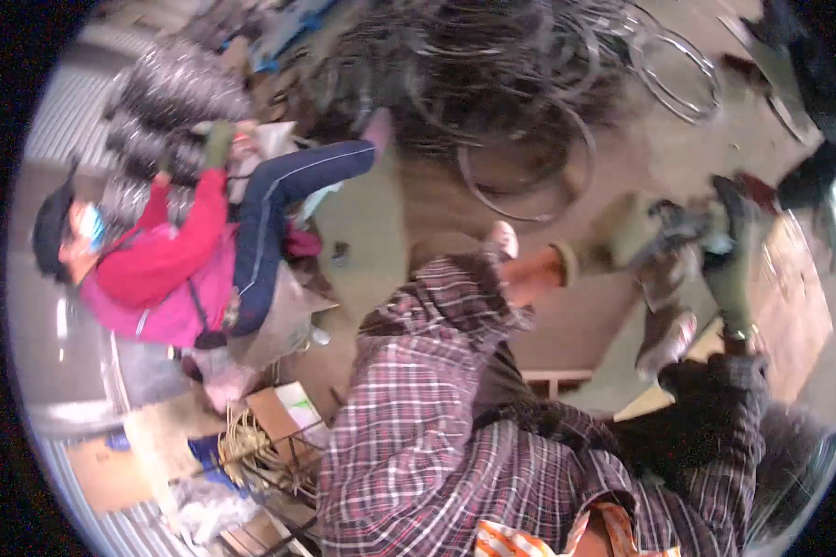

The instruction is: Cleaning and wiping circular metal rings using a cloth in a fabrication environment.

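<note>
My left hand (630, 232), in a pale green work glove, reaches across to the right out of a plaid sleeve. Motion smears its fingers. Close beside it, my right hand (729, 269) wears a similar green glove, its fingers curled in. Between the two hands is a blurred grey shape (676, 227); I cannot tell whether it is a held thing or part of the gloves. Beyond the hands, a large tangled heap of wire coils (492, 65) lies on the floor, with looser wire rings (678, 74) at its right edge.
At left a co-worker (167, 269) in a pink top and dark trousers sits by wrapped dark bundles (176, 93). A cardboard box (274, 418) and a rope coil (241, 441) are at lower left. A wooden board (799, 297) lies at right; dark shapes (817, 167) stand beyond.
</note>
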Action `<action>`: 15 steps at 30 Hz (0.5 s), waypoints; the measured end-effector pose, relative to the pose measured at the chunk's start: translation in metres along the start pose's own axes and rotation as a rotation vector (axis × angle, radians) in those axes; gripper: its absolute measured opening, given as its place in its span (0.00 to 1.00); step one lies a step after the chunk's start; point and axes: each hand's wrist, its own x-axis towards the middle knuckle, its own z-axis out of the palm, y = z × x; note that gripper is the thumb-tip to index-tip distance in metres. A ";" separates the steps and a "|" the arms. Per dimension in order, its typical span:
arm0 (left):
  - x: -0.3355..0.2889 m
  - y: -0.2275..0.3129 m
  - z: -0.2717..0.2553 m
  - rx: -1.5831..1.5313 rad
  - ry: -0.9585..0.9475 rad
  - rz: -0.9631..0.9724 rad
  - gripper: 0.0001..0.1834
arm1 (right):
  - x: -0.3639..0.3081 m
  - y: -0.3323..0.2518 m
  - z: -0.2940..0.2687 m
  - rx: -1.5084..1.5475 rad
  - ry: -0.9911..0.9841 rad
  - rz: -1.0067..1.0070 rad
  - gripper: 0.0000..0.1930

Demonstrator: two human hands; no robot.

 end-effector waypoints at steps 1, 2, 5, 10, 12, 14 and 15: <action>0.000 -0.007 0.003 0.239 0.020 0.271 0.12 | 0.001 -0.005 0.003 -0.091 -0.023 -0.115 0.27; -0.004 -0.015 -0.001 0.462 0.062 0.550 0.13 | -0.001 -0.006 0.007 -0.215 -0.099 -0.140 0.25; -0.005 0.030 -0.013 -0.334 -0.188 -0.627 0.15 | 0.006 0.017 0.010 -0.246 -0.042 -0.236 0.20; 0.002 0.062 -0.035 -0.677 -0.191 -0.820 0.18 | 0.000 0.071 -0.004 0.115 0.257 0.487 0.12; 0.009 0.069 -0.028 -0.753 -0.217 -0.814 0.18 | 0.004 0.053 -0.011 -0.102 0.324 0.260 0.20; 0.013 0.072 -0.021 -0.733 -0.241 -0.826 0.18 | 0.006 0.025 -0.012 -0.269 0.163 0.002 0.25; 0.009 0.072 -0.021 -0.723 -0.235 -0.836 0.18 | 0.005 0.012 -0.005 -0.380 0.005 -0.170 0.27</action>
